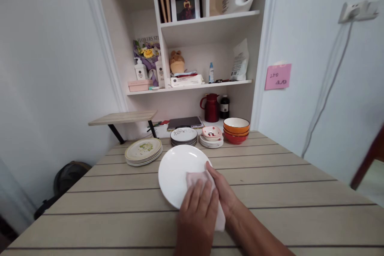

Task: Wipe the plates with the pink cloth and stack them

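A round white plate (174,170) is held tilted above the table. My right hand (224,192) grips its right edge, with the thumb along the rim and the other fingers hidden beneath. A pale pink cloth (196,177) lies on the plate's lower right part and hangs past its edge. My left hand (199,204) presses the cloth against the plate, fingers close together over it. Beyond the plate stand a stack of cream plates with a green pattern (144,150) and a stack of dark-rimmed plates (183,134).
Small white dishes (211,141) carry a pink-rimmed bowl (212,131) at the back. Orange and red bowls (236,130) are stacked beside them. A low wooden riser (124,117) stands back left. Behind are a red jug (211,108) and shelves (210,21).
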Demonstrator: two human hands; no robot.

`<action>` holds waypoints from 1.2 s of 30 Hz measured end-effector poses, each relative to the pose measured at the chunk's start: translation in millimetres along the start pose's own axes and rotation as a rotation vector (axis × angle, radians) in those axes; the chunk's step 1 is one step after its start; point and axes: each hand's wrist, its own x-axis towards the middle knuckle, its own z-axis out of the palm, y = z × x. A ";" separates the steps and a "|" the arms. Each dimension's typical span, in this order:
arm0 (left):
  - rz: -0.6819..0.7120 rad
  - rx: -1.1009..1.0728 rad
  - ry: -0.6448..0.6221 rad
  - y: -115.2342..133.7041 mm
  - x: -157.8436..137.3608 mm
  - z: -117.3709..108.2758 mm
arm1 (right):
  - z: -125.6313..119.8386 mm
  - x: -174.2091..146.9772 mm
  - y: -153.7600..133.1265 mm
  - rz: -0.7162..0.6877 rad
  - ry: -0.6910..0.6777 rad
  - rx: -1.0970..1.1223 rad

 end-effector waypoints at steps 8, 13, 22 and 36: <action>0.285 -0.150 -0.064 -40.1 -16.5 -18.1 | -0.3 -2.4 -6.0 -0.166 0.142 -0.163; 0.271 -0.144 -0.023 -47.4 -24.4 -22.9 | 0.0 -1.1 -4.8 -0.142 0.079 -0.207; 0.091 -0.094 0.041 -56.5 -19.6 -30.5 | -3.0 3.5 -3.5 -0.131 0.175 -0.207; -0.322 0.040 0.146 2.9 -9.5 5.1 | -2.8 -0.6 6.5 -0.018 -0.144 -0.045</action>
